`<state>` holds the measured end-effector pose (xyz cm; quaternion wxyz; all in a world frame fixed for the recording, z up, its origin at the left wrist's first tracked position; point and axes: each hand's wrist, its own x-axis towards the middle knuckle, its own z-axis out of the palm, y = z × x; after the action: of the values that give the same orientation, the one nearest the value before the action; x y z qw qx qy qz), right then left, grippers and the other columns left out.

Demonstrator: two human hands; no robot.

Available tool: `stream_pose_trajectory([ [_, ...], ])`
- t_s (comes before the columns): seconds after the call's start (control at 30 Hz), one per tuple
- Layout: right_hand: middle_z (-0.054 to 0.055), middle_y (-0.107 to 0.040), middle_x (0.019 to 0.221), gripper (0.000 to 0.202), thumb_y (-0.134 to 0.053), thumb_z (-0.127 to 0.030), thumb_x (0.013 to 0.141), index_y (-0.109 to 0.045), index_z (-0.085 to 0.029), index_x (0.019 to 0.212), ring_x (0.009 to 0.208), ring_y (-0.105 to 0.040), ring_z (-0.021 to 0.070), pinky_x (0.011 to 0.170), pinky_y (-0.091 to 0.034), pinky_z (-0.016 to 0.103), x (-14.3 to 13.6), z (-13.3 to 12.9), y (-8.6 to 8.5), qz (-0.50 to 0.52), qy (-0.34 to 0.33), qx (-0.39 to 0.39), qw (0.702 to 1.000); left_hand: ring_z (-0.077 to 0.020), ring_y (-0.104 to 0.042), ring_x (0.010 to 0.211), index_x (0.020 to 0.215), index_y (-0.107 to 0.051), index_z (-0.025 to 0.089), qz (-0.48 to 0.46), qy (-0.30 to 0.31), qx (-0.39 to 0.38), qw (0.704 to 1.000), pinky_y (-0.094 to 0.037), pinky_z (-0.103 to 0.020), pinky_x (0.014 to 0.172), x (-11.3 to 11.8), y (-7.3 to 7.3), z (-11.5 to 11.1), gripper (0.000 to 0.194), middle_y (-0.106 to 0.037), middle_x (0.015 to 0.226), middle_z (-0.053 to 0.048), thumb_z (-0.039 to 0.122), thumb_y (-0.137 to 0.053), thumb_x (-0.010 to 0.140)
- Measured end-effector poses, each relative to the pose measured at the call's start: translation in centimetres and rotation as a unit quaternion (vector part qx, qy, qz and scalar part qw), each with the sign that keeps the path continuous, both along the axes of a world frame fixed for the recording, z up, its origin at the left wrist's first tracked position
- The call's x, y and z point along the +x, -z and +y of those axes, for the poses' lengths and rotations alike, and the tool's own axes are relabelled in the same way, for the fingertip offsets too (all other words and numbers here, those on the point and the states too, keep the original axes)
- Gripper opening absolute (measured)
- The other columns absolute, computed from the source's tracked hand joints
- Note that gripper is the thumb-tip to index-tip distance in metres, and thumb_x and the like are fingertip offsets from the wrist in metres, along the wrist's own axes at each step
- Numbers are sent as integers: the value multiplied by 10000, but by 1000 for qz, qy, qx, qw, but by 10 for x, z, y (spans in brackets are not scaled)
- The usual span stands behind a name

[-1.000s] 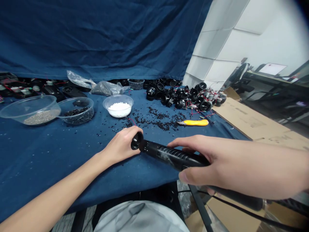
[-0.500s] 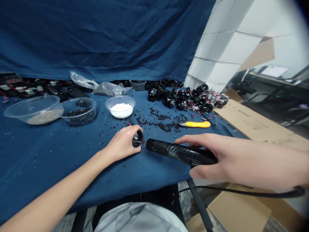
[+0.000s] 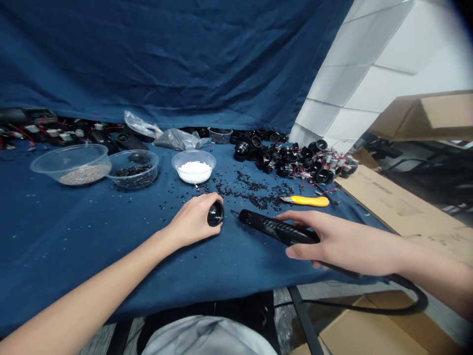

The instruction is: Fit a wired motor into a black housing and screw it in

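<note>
The near edge of the tabletop [image 3: 81, 236] runs between you and both hands, with a broad stretch of blue cloth to the left, beyond your forearm. On the far side you have less room: the bowl of white pieces [image 3: 177, 166] stands just past your left hand [image 3: 194, 219], and scattered black pellets [image 3: 258, 201] and the yellow knife [image 3: 310, 201] lie past your right hand [image 3: 332, 241]. Cardboard [image 3: 388, 192] flanks the tabletop's right edge.

Your left forearm slants in from the lower left, fingers curled over the far side and thumb nearer you. Your right arm enters from the right, palm down, thumb on the near side.

Your left grip is closed around the black cup-shaped part [image 3: 215, 214], its opening turned rightward. Your right grip is wrapped around the black power screwdriver [image 3: 277, 230]; its bit [image 3: 234, 212] points at the cup's opening, a small gap apart.
</note>
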<state>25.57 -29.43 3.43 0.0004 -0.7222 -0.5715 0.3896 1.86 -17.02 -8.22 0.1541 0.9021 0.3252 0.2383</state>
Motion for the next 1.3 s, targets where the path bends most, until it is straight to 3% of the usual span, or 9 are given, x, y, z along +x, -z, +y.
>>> stream_pose_trajectory([
  [0.5, 87, -513, 1371, 743, -669, -541, 768, -381, -286, 1404, 690, -674, 185, 703, -547, 336, 8, -7, 6, 6, 2, -1, 1000, -256, -634, 925, 1013, -532, 215, 5, -1, -3, 1000, -485, -359, 779, -1, 1, -1, 312, -657, 981, -39, 197, -623, 715],
  [0.8, 133, -501, 1375, 760, -643, -488, 801, -335, -224, 1444, 700, -677, 189, 719, -544, 356, -2, -3, 3, 11, -3, -4, 1000, -250, -626, 905, 1013, -528, 213, 20, 7, -8, 1000, -483, -351, 770, 0, 1, -2, 320, -650, 966, -30, 217, -652, 718],
  [1.3, 74, -583, 1270, 720, -640, -515, 788, -384, -276, 1418, 693, -669, 181, 678, -552, 325, 12, -11, 19, 5, -3, 14, 1000, -258, -608, 923, 1037, -531, 202, 43, 6, -19, 999, -470, -371, 800, 0, 0, -3, 337, -647, 995, -36, 232, -652, 724],
])
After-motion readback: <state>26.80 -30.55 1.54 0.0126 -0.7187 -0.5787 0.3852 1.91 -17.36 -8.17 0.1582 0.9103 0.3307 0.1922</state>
